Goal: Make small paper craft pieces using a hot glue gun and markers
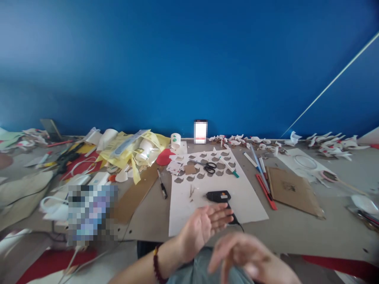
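Note:
My left hand hovers palm-up over the near edge of a white sheet, fingers stretched out and holding nothing. A dark bead bracelet circles that wrist. My right hand is low in front of me, blurred, fingers apart and drooping, nothing in them. Just beyond my left fingertips lies a black glue gun on the sheet. Farther up the sheet are black scissors and several cut-out holes.
A brown cardboard piece and a red-handled tool lie right of the sheet. Yellow plastic bags, a paper cup and cables clutter the left. White paper shapes line the back edge against a blue wall.

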Tool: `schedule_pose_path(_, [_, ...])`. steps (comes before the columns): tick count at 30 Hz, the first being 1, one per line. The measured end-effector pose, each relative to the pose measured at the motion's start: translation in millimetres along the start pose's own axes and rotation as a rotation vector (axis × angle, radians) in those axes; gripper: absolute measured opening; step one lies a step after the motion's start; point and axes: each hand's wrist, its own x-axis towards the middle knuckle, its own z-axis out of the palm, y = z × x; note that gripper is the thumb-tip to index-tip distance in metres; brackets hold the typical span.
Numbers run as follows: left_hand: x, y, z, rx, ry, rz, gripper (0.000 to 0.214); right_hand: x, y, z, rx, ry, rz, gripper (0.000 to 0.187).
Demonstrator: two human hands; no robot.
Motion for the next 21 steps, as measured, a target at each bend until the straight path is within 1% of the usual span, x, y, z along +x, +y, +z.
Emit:
schedule_pose_path(1, [-2, -5, 0.8, -0.034, -0.011, -0.040, 0.055, 7, 14, 6, -0.021, -0.035, 0.007, 0.040])
schedule_pose_path(2, [-6, -8, 0.8, -0.071, -0.008, -0.056, 0.056, 13, 24, 7, -0.063, 0.036, 0.002, 0.046])
schedule_pose_path(3, [-10, -10, -0.3, -0.098, -0.007, -0.064, 0.056, 16, 28, 2, -0.092, 0.157, 0.002, 0.049])
schedule_pose_path(4, [-16, -9, -2.9, -0.124, 0.016, -0.029, 0.056, 18, 27, -6, -0.149, 0.291, -0.012, 0.039])
schedule_pose_path(5, [-23, -7, -7.2, -0.125, -0.021, -0.016, 0.058, 16, 21, -18, -0.254, 0.466, -0.095, 0.029])
schedule_pose_path(6, [-31, -3, -13.0, -0.103, -0.035, 0.003, 0.060, 13, 11, -33, -0.406, 0.646, -0.181, 0.025])
schedule_pose_path(7, [-39, 1, -20.0, -0.061, -0.056, 0.032, 0.061, 9, 0, -48, -0.583, 0.777, -0.218, 0.023])
schedule_pose_path(8, [-47, 5, -27.9, 0.005, -0.064, 0.077, 0.059, 5, -11, -63, -0.762, 0.893, -0.268, 0.021])
schedule_pose_path(9, [-54, 8, -36.2, 0.098, -0.041, 0.131, 0.058, 1, -20, -77, -0.920, 0.939, -0.268, 0.018])
schedule_pose_path(10, [-60, 11, -44.6, 0.222, 0.067, 0.233, 0.055, -2, -26, -90, -1.038, 0.949, -0.236, 0.017])
schedule_pose_path(11, [-65, 12, -52.8, 0.395, 0.200, 0.318, 0.049, -2, -29, -101, -1.128, 0.939, -0.199, 0.018])
schedule_pose_path(13, [-71, 10, -68.1, 0.780, 0.449, 0.409, 0.039, 0, -28, -119, -1.256, 0.867, -0.104, 0.020])
schedule_pose_path(14, [-73, 8, -74.9, 0.970, 0.532, 0.435, 0.035, 4, -24, -127, -1.307, 0.822, -0.066, 0.021])
schedule_pose_path(15, [-73, 5, -81.1, 1.143, 0.580, 0.457, 0.031, 8, -20, -134, -1.352, 0.779, -0.036, 0.022])
schedule_pose_path(17, [-71, -3, -91.2, 1.421, 0.615, 0.496, 0.028, 19, -13, -148, -1.413, 0.708, 0.004, 0.022])
schedule_pose_path(19, [-69, -9, -97.6, 1.630, 0.609, 0.544, 0.028, 30, -9, -160, -1.448, 0.673, 0.028, 0.023])
schedule_pose_path(21, [-67, -14, -100.6, 1.787, 0.581, 0.582, 0.027, 42, -9, -170, -1.506, 0.685, 0.050, 0.023])
